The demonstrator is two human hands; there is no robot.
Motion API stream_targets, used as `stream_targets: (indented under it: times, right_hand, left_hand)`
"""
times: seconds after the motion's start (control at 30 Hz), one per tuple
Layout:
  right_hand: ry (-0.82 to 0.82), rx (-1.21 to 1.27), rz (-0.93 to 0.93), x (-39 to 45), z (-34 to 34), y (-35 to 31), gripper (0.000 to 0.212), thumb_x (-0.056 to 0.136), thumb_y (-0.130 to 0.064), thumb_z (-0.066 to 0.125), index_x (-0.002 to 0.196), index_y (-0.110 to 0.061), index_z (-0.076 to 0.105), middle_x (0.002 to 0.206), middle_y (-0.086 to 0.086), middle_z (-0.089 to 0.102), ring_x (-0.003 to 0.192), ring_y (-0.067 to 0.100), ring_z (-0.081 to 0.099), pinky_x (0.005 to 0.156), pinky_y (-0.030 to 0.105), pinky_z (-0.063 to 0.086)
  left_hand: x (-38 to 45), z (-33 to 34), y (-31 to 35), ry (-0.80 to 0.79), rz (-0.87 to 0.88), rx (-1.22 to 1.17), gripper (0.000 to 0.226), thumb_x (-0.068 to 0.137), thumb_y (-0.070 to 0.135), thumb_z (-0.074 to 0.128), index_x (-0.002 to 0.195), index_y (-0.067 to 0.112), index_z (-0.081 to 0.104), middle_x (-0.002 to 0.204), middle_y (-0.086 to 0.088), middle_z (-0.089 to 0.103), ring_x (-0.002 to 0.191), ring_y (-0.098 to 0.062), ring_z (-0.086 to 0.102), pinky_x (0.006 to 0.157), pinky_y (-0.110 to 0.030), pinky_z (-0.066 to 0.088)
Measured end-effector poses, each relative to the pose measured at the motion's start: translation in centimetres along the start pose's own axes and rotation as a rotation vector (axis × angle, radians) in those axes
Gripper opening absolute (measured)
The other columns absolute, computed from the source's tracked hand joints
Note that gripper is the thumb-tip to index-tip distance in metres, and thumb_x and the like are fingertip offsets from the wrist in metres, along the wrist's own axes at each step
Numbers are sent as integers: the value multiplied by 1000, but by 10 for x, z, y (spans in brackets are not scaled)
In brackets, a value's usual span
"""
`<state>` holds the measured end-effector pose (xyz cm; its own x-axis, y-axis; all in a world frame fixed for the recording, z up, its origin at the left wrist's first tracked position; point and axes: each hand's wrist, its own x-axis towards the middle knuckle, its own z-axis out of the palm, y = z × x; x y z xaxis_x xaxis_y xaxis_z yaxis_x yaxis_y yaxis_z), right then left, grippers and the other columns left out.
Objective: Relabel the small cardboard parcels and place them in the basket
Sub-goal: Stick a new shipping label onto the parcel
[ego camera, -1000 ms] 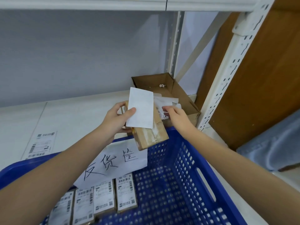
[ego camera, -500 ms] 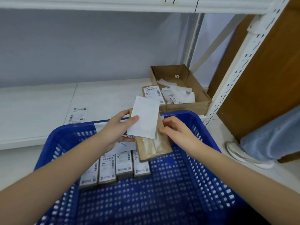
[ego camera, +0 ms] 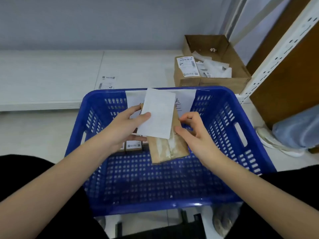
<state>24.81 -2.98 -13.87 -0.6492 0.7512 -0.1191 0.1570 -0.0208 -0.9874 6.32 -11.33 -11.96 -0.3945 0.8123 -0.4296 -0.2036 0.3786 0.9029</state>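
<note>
A: What are we seeing at the far left?

B: A loose label [ego camera: 107, 82] is lying flat on the white shelf [ego camera: 51, 75], well behind the basket [ego camera: 172, 207].

A: And our left hand [ego camera: 126, 129]?

B: We are gripping the parcel [ego camera: 168, 145] from the left, fingers curled under it, thumb pressing a blank white sheet [ego camera: 158, 113] against its top. The parcel is hanging tilted over the basket's inside, the sheet covering its far half.

A: Anything beneath it?

B: Labelled parcels [ego camera: 133, 146] are standing in a row on the basket floor, mostly hidden by our hand. A paper sign [ego camera: 187, 99] is hanging on the far wall.

A: The right hand [ego camera: 191, 130]?

B: It is pinching the parcel's right edge, thumb and curled fingers closing on the cardboard.

A: Further right?

B: One labelled box [ego camera: 187, 71] is sitting just beside an open carton [ego camera: 224, 66] holding crumpled paper strips [ego camera: 213, 69], next to the rack post [ego camera: 279, 52].
</note>
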Motion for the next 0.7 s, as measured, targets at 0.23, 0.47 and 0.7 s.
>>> stream_targets:
  times: [0.23,0.47,0.7]
  right_hand:
    - [41,-147,20,0,2,14,23,98,-15,46,92,-31,61,117,2,53,94,-1,51,77,8,39]
    - [102,-159,71,13,1,18,30,100,-11,41,87,-24,64,119,0,48,99,-3,46,71,-4,34]
    - [93,-130,90,22,6,19,37,102,-11,37,86,-19,69,124,-4,41,112,0,42,74,-4,37]
  left_hand:
    - [2,5,-15,44,-34,22,45,93,31,60,137,25,51,120,0,64,104,-18,65,73,-34,60]
    - [12,0,-14,268,117,88,18,91,27,63,99,10,64,103,-10,69,100,-25,65,91,-43,53]
    - [13,10,-15,309,380,341,16,88,19,67,81,8,58,79,0,63,71,-6,56,69,-20,44]
